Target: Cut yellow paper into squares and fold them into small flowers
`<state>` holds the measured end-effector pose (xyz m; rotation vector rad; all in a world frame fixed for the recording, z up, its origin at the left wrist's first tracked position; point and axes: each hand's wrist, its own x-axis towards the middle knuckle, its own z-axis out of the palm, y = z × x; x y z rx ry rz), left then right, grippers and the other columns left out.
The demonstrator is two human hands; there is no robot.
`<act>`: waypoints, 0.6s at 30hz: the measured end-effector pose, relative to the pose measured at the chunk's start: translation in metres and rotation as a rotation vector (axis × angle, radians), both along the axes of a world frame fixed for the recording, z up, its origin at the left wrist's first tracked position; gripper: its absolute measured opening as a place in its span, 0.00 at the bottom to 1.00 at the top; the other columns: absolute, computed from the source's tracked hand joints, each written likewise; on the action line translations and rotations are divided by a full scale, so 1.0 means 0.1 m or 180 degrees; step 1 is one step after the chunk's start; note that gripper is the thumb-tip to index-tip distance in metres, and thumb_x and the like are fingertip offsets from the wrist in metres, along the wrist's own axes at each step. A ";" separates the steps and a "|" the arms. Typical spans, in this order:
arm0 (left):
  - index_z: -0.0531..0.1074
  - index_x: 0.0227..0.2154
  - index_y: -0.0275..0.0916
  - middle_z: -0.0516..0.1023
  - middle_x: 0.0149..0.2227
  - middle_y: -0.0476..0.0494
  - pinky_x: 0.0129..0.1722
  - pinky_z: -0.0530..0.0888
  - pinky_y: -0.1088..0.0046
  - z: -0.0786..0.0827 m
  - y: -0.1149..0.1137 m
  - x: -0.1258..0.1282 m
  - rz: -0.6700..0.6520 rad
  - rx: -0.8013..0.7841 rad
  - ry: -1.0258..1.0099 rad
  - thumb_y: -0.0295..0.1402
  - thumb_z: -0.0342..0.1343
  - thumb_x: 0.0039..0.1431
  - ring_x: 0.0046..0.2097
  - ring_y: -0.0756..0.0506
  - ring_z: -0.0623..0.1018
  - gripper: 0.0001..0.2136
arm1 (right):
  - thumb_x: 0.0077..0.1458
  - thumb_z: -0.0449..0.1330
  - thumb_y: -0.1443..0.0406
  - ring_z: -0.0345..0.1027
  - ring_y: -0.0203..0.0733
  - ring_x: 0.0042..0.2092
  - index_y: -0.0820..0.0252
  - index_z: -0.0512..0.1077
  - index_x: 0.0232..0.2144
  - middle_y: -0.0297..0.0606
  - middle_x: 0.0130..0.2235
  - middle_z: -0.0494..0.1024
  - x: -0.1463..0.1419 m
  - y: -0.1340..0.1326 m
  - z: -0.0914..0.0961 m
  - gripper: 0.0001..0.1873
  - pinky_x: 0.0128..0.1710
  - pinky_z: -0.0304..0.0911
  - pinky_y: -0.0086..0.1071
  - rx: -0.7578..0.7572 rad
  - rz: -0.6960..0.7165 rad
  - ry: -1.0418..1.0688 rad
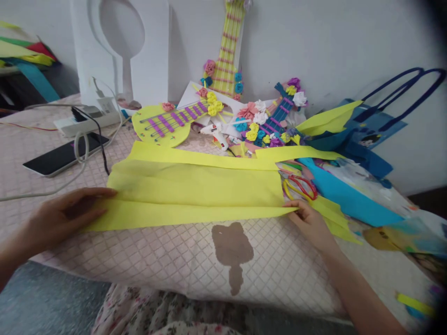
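Head view: a yellow sheet [199, 186] lies across the counter [157, 260], its near edge folded over in a long strip. The right hand [305, 218] pinches that strip's right end. The left hand [70, 211] touches the sheet's left end, thumb and fingers apart; whether it grips, I cannot tell. A white glue gun [217, 135] lies just beyond the sheet.
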<state>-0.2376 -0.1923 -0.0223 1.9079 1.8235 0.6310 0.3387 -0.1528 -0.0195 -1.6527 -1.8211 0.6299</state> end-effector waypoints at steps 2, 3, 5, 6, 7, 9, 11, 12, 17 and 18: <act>0.67 0.48 0.40 0.73 0.51 0.46 0.58 0.63 0.56 0.03 0.03 0.00 -0.0005 -0.0009 -0.0156 0.47 0.50 0.58 0.53 0.43 0.71 0.21 | 0.53 0.55 0.59 0.68 0.41 0.30 0.57 0.68 0.39 0.35 0.29 0.74 -0.02 0.04 0.02 0.12 0.28 0.64 0.33 -0.0001 -0.0090 0.0027; 0.67 0.47 0.39 0.73 0.51 0.45 0.58 0.62 0.55 0.04 0.04 0.00 -0.0044 0.0015 -0.0184 0.47 0.48 0.59 0.53 0.43 0.71 0.21 | 0.52 0.55 0.58 0.69 0.41 0.30 0.56 0.69 0.38 0.35 0.29 0.74 -0.02 0.06 0.02 0.12 0.28 0.64 0.33 -0.0010 -0.0120 0.0019; 0.68 0.47 0.38 0.73 0.50 0.43 0.58 0.61 0.52 0.08 0.05 -0.02 -0.0144 0.0051 -0.0210 0.48 0.46 0.60 0.53 0.41 0.70 0.21 | 0.52 0.56 0.57 0.69 0.42 0.31 0.56 0.69 0.37 0.36 0.30 0.75 -0.02 0.10 0.03 0.12 0.28 0.64 0.34 -0.0046 -0.0136 -0.0008; 0.67 0.47 0.38 0.73 0.50 0.42 0.58 0.61 0.52 0.10 0.05 -0.03 -0.0190 0.0032 -0.0243 0.48 0.46 0.60 0.54 0.41 0.70 0.21 | 0.52 0.56 0.57 0.70 0.43 0.31 0.56 0.69 0.37 0.36 0.31 0.75 -0.01 0.13 0.02 0.12 0.29 0.64 0.34 -0.0074 -0.0131 -0.0014; 0.67 0.47 0.38 0.73 0.50 0.42 0.58 0.62 0.52 0.13 0.04 -0.05 -0.0267 -0.0023 -0.0317 0.47 0.46 0.60 0.54 0.41 0.70 0.20 | 0.52 0.57 0.56 0.70 0.43 0.31 0.56 0.69 0.37 0.36 0.30 0.75 0.00 0.15 0.01 0.13 0.28 0.64 0.34 -0.0113 -0.0129 -0.0024; 0.64 0.51 0.39 0.70 0.53 0.42 0.57 0.63 0.55 0.19 0.02 -0.08 -0.0477 -0.0109 -0.0562 0.46 0.47 0.61 0.56 0.41 0.68 0.21 | 0.52 0.56 0.55 0.69 0.42 0.29 0.56 0.68 0.35 0.34 0.26 0.75 0.00 0.20 -0.01 0.13 0.26 0.62 0.33 -0.0191 -0.0162 -0.0057; 0.60 0.54 0.39 0.67 0.57 0.41 0.58 0.63 0.57 0.23 0.00 -0.11 -0.0750 -0.0126 -0.0767 0.49 0.47 0.59 0.58 0.41 0.66 0.25 | 0.52 0.56 0.54 0.69 0.42 0.28 0.56 0.67 0.35 0.34 0.25 0.75 0.01 0.23 -0.03 0.13 0.25 0.62 0.33 -0.0200 -0.0245 -0.0060; 0.58 0.56 0.38 0.65 0.58 0.40 0.58 0.63 0.57 0.23 -0.01 -0.12 -0.0870 -0.0134 -0.0819 0.51 0.49 0.57 0.59 0.40 0.65 0.28 | 0.52 0.56 0.54 0.69 0.42 0.28 0.56 0.67 0.35 0.34 0.25 0.75 0.00 0.24 -0.04 0.13 0.25 0.62 0.33 -0.0169 -0.0295 -0.0059; 0.60 0.53 0.37 0.68 0.55 0.40 0.53 0.69 0.60 0.14 0.06 -0.05 -0.0190 -0.0169 -0.0679 0.46 0.59 0.51 0.53 0.41 0.70 0.30 | 0.52 0.56 0.54 0.66 0.42 0.24 0.57 0.67 0.41 0.32 0.21 0.72 -0.04 0.23 -0.04 0.17 0.22 0.60 0.33 -0.0025 -0.0443 -0.0165; 0.61 0.52 0.37 0.70 0.53 0.41 0.50 0.71 0.61 0.11 0.07 -0.02 0.0073 -0.0166 -0.0614 0.46 0.59 0.51 0.49 0.42 0.72 0.28 | 0.52 0.56 0.54 0.65 0.41 0.23 0.57 0.67 0.42 0.31 0.21 0.71 -0.06 0.22 -0.03 0.18 0.21 0.58 0.32 -0.0006 -0.0436 -0.0173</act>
